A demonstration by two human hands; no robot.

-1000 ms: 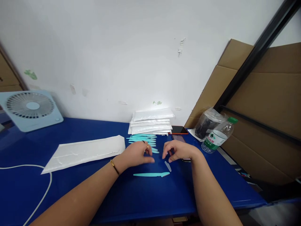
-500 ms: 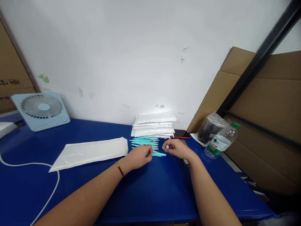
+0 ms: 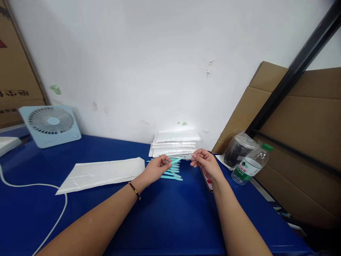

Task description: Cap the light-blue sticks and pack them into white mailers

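One turquoise stick (image 3: 177, 160) is now up off the tabletop (image 3: 165, 220), clamped between the fingers of the left hand (image 3: 157, 167), its free end aimed at about 2 o'clock, toward the right hand (image 3: 206, 164). A second ago a lone stick lay on the blue surface toward 6 o'clock of both hands, a small clear piece near its 1 o'clock end; neither lies there now. I judge that the handling has shifted from the surface into the air between the hands. The right fingers are pinched together, apparently on a pale piece (image 3: 192, 159) too small to make out for certain.

The held stick looks slim and smooth, its other end hidden in the grip. Toward its 6 o'clock, similar sticks (image 3: 174, 177) lie fanned on the tabletop, roughly side by side; white padded envelopes (image 3: 176, 137) are stacked at its 12 o'clock.
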